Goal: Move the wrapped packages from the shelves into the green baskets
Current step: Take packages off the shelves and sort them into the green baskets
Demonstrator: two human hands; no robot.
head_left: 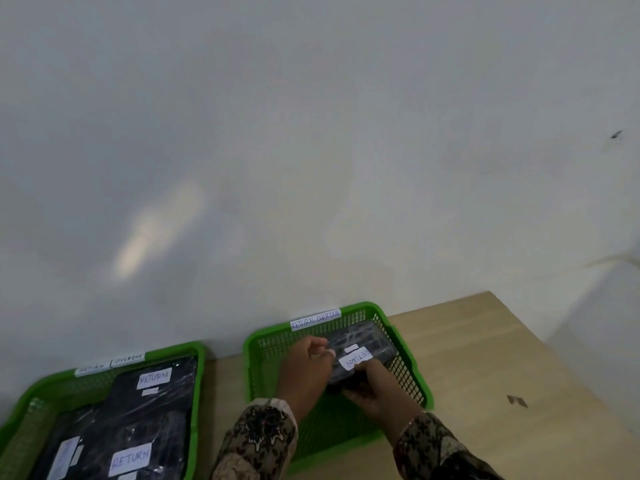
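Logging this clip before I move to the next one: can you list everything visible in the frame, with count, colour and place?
green baskets: two, green; left basket at lower left, right basket at centre, both against the wall.
basket labels: two, white, on the far rims; the right label reads RETURN OVERDUE.
wrapped packages: at least three, black with white RETURN labels, in the left basket; one package in the right basket.
table: one, light wood.
wall: white.
left hand: touches the package.
right hand: grips the package.
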